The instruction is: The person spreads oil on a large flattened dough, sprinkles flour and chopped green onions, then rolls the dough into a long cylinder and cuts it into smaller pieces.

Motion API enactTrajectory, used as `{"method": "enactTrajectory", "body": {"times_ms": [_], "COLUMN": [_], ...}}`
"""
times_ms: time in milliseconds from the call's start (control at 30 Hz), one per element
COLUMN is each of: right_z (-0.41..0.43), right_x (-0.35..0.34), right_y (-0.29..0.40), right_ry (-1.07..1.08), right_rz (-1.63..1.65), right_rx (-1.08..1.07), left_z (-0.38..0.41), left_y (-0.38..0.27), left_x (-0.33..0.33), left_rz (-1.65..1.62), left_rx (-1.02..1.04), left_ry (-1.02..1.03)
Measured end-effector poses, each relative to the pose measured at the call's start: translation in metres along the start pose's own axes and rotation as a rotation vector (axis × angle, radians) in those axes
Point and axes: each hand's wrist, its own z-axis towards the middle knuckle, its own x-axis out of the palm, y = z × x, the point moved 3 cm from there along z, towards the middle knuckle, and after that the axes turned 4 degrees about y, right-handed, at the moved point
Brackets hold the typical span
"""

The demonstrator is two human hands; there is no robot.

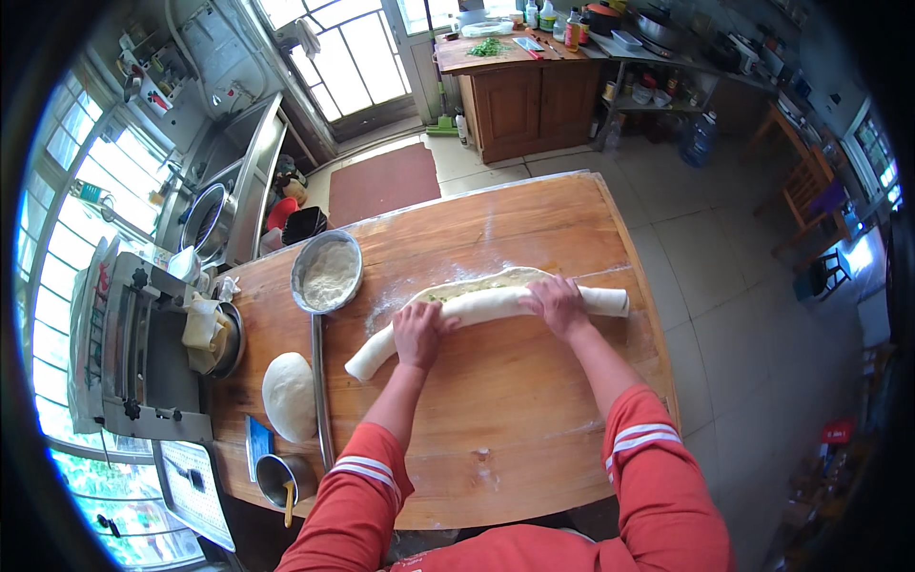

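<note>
A long roll of dough (486,306) stretches across the wooden table (500,429), curving down towards its left end. Along its far side lies a flat, unrolled strip of the sheet, speckled with green bits. My left hand (420,330) rests on the roll left of its middle, fingers curled over the top. Farther right, my right hand (560,306) presses on the same roll with its fingers over the far side. Beneath the palms, parts of the dough are hidden.
Left of the roll stand a metal bowl of flour (327,273), a steel rolling rod (322,400) and a dough lump (289,397). A metal pot (280,477) with a yellow-handled brush sits at the near left edge. A grey dough-rolling machine (150,350) borders the table's left side.
</note>
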Motion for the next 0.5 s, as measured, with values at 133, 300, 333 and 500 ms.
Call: {"method": "enactTrajectory", "body": {"times_ms": [133,300,333,500], "right_z": [0.026,-0.026,-0.026,0.001], "right_x": [-0.021,-0.021,-0.022,0.0], "right_y": [0.004,0.046,0.047,0.015], "right_ry": [0.035,-0.179,-0.149,-0.138], "right_rz": [-0.03,-0.206,-0.199,-0.171], "right_rx": [0.192,-0.042,-0.045,-0.086], "left_z": [0.028,-0.019,-0.028,0.003], "left_y": [-0.006,-0.031,-0.034,-0.025], "left_x": [-0.025,-0.024,-0.017,-0.006], "left_rz": [-0.083,-0.008,0.09,0.095], "left_rx": [-0.114,0.128,0.169,0.169], "left_ry": [-0.02,-0.128,-0.044,-0.06]}}
